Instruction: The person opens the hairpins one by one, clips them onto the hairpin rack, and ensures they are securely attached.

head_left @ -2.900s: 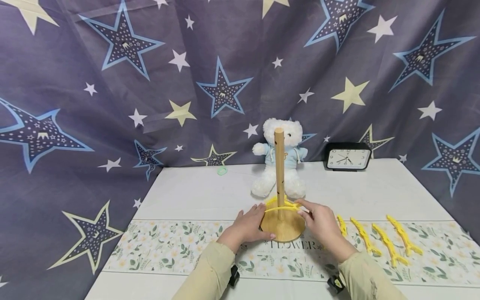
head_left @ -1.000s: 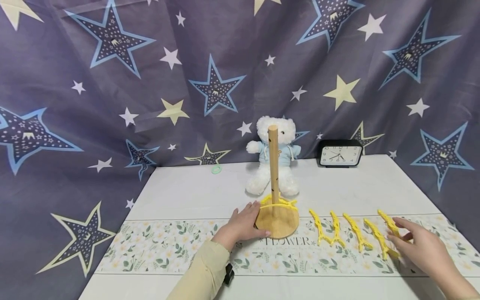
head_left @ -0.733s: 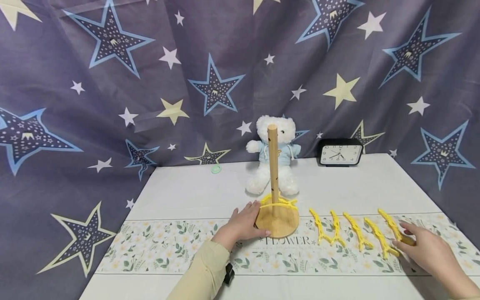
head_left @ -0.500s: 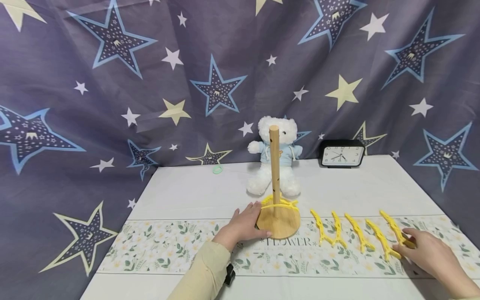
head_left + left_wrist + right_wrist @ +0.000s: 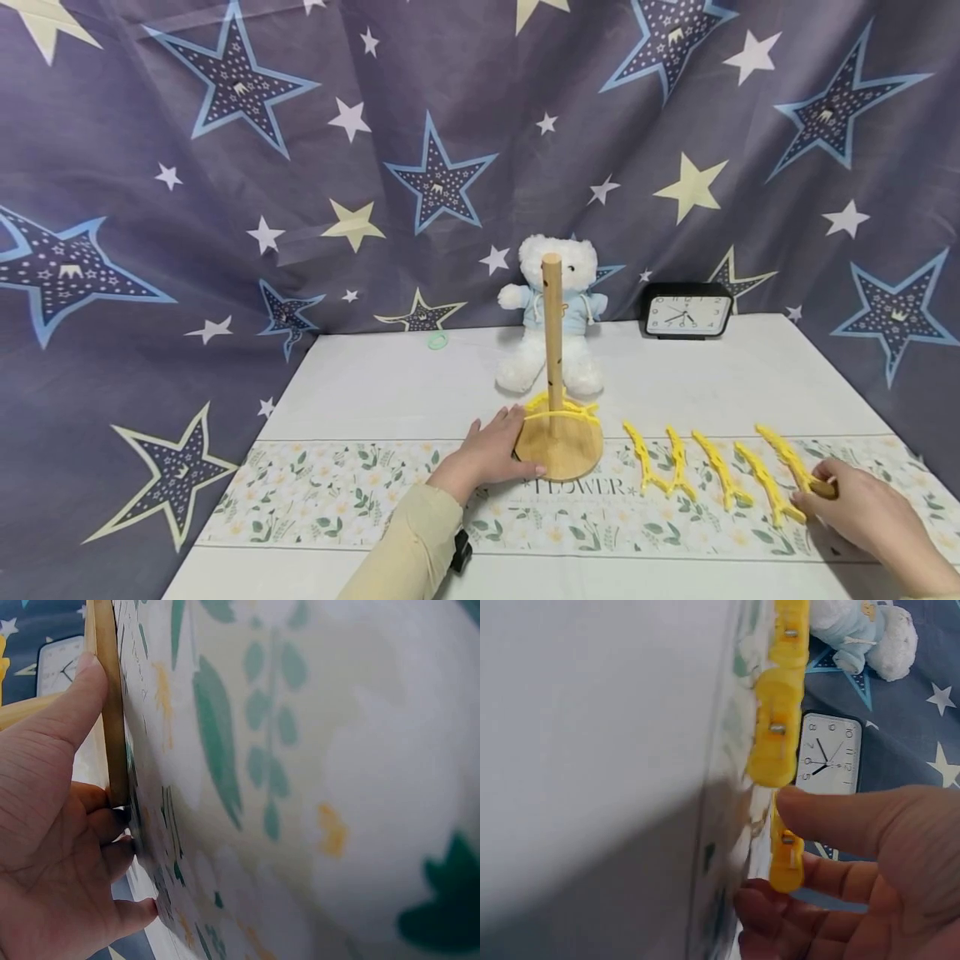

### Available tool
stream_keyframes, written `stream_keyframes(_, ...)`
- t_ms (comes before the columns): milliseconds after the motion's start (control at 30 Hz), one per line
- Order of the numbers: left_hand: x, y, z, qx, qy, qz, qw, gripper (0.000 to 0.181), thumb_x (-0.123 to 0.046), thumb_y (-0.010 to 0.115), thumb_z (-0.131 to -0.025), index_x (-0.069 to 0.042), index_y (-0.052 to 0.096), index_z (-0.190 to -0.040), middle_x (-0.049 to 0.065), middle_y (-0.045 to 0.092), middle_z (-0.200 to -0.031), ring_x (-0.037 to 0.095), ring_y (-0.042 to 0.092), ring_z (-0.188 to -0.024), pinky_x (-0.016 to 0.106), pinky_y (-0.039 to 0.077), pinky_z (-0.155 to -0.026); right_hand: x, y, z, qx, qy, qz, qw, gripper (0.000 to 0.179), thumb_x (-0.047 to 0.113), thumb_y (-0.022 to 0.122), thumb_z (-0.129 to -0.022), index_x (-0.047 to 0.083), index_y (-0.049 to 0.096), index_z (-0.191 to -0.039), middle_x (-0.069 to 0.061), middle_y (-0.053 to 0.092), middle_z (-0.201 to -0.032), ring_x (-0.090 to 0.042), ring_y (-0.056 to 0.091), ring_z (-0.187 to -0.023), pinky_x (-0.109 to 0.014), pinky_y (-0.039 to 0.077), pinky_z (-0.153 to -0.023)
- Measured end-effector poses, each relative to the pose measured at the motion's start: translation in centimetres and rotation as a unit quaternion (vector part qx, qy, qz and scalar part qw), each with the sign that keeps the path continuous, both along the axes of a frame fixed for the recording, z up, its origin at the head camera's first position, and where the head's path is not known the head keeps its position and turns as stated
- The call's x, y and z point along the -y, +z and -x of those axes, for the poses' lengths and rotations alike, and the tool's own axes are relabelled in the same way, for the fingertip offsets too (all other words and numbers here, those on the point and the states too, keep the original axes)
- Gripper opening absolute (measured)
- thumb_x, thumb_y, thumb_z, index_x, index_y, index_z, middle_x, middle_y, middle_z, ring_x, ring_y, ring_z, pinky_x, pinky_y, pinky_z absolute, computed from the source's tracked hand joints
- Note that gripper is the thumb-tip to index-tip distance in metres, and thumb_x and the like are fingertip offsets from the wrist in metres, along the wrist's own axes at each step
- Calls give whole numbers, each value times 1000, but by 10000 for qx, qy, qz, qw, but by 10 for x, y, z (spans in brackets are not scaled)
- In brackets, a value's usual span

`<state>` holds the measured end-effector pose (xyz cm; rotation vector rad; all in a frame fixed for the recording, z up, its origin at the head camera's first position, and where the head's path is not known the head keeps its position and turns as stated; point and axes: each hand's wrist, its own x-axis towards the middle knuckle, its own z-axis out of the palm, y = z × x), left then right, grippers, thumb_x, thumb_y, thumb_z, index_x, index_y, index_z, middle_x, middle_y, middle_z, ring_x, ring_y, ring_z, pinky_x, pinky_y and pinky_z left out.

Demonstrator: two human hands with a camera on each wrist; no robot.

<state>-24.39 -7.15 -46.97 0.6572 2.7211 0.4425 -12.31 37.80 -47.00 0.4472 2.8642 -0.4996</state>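
My left hand grips the round base of an upright wooden stand, thumb at its front edge and fingers along the left side. Two yellow branch-shaped plastic pieces sit low around the post. At the right, my right hand pinches the lower end of the rightmost forked yellow piece between thumb and fingers. In the right wrist view that yellow piece shows a small metal pin, and the thumb lies close beside a nearer yellow piece.
Several more forked yellow pieces lie in a row on the floral runner. Behind the stand sits a white teddy bear in a blue hoodie. A black clock and a small green ring are at the back, before a star-patterned curtain.
My right hand has left the yellow pieces at the post and gone right to the row. The rightmost piece has shifted slightly left in its fingers. My left hand stays on the base.
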Motion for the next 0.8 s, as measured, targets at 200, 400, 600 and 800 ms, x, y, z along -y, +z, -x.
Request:
stream_keyframes(200,0,-3,1,-36,-6,47,10000,104,-66,65,-82,-12,18,-157,4,20,-161,24,16,-148,54,10,-117,3,11,1,-784,-234,-95,9966,56,25,72,-87,-20,47,-109,-34,58,-94,-47,58,-81,-55,47,-68)
stream_keyframes(400,0,-2,1,-34,-5,38,10000,104,-65,66,-82,-12,18,-157,4,20,-161,24,16,-148,55,10,-117,15,23,3,-1537,-163,224,9877,48,20,65,-92,-16,45,-116,-37,54,-106,-46,61,-79,-48,49,-57)
stream_keyframes(600,0,-2,1,-48,-6,43,10000,103,-65,65,-82,-12,18,-157,4,19,-161,24,16,-148,55,10,-117,30,35,6,-1920,-103,595,9795,44,21,63,-96,-11,43,-121,-36,52,-113,-42,61,-80,-43,49,-52)
stream_keyframes(800,0,-1,1,-13,-7,54,10000,103,-64,65,-82,-12,18,-157,4,19,-162,23,16,-148,55,10,-117,44,42,7,-2305,81,1004,9678,47,24,60,-98,-8,43,-129,-36,51,-119,-46,60,-92,-48,53,-59)
